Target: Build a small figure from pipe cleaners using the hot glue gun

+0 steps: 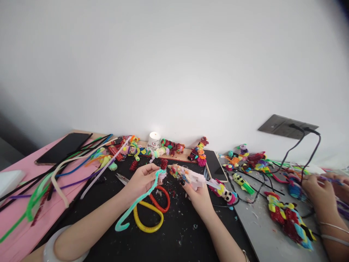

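My left hand pinches the upper end of a teal pipe cleaner, which curls down over the black mat to a hook at its lower end. My right hand grips a white glue gun spattered with coloured bits. Its nozzle points left, close to the pipe cleaner's tip at my left fingers. Under my hands lie scissors with red and yellow handle loops.
Long loose pipe cleaners lie across the pink surface at left beside a dark phone. Finished colourful figures and a white tape roll line the wall. Another phone lies right of the mat. Another person's hands work at far right; cables run to a wall socket.
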Available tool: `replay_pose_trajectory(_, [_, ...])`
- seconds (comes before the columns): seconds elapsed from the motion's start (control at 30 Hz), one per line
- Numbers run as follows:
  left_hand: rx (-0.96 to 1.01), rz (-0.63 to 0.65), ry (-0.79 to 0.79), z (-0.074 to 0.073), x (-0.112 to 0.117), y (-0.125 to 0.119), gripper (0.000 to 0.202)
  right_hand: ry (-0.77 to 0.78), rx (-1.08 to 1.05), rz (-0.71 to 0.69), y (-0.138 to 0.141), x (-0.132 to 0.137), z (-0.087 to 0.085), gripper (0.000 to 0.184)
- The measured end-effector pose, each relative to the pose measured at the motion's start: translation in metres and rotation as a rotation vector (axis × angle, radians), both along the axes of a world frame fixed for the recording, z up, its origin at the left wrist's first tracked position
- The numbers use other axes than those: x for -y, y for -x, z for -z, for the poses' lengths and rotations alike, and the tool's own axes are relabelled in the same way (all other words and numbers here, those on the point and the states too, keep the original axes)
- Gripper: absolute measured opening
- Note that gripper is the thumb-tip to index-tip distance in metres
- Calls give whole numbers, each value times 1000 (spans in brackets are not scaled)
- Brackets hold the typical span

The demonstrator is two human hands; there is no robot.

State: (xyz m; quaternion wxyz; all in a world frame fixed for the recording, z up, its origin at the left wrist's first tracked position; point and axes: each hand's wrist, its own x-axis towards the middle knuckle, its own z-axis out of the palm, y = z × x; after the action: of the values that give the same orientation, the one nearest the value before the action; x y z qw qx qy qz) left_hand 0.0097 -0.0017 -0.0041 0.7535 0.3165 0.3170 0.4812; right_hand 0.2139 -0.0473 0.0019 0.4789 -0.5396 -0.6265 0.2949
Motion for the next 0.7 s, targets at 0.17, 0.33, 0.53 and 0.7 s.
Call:
replay_pose_trajectory(0.17, [-57, -6, -48, 2, 1, 1, 22, 13, 312, 86, -3, 2, -6, 12])
replay_pose_trajectory(0.33, [-153, -43, -110, 0, 4, 2, 23, 21, 495, 135, -4, 0, -8, 25])
replay_pose_trajectory(0.53, [-344, -64, -256, -4, 7, 2, 19, 120, 790, 205, -7, -4, -2, 32])
replay_pose_trajectory(0.7, [-418, -5, -382, -3, 12, -1, 14, 129, 903, 277, -3, 0, -2, 35])
